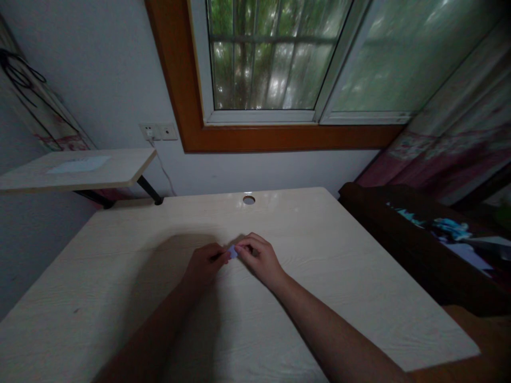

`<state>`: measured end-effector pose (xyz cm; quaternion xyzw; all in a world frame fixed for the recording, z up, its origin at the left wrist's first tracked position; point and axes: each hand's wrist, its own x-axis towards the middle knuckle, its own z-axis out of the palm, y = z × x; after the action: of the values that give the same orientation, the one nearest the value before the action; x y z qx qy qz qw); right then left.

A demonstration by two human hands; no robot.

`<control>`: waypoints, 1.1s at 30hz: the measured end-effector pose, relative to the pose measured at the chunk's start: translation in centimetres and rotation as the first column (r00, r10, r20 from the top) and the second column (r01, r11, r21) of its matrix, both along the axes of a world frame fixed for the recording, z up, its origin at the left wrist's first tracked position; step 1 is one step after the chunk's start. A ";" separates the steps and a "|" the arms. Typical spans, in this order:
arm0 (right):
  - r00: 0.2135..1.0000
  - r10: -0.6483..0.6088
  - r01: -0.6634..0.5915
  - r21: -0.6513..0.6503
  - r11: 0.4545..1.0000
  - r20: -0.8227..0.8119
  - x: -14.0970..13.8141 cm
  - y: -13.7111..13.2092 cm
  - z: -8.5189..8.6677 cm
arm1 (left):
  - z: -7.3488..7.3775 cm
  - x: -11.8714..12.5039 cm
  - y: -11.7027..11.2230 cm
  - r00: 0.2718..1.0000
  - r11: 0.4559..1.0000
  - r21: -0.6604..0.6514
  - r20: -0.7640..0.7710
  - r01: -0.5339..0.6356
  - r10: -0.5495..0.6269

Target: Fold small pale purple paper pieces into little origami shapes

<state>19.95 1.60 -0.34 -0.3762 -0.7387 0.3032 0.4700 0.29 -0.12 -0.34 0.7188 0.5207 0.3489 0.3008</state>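
Note:
A small, pale bluish-white piece (233, 251), perhaps folded paper, is pinched between my two hands above the middle of the desk (343, 298). My left hand (204, 261) grips its left side between thumb and forefinger. On the other side, my right hand (261, 257) has its thumb and fingertips closed on the right edge. Fingers cover most of the piece, so its full shape cannot be made out.
A raised shelf (120, 162) on black legs stands at the desk's back left, with a pale sheet (80, 164) on it. A round cable hole (249, 200) lies near the back edge. Right of the desk is dark furniture (383, 234) with assorted items.

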 end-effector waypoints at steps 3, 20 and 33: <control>1.000 0.002 -0.002 -0.009 1.000 0.008 0.0 0.1 -0.2 | 0.1 -0.1 -0.1 0.998 1.000 0.012 0.056 -0.027 0.026; 0.999 0.014 -0.017 -0.075 0.997 -0.031 0.1 0.0 0.0 | 0.1 0.0 -0.2 0.992 0.998 -0.066 0.128 -0.008 0.016; 0.963 -0.104 0.034 -0.270 0.962 -0.250 0.3 0.7 -0.7 | -0.6 0.0 0.1 0.986 0.994 -0.103 0.158 -0.029 0.045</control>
<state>20.24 2.33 -1.03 -0.4175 -0.6095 0.4288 0.5199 0.31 -0.05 -0.91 0.6626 0.5251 0.3842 0.3709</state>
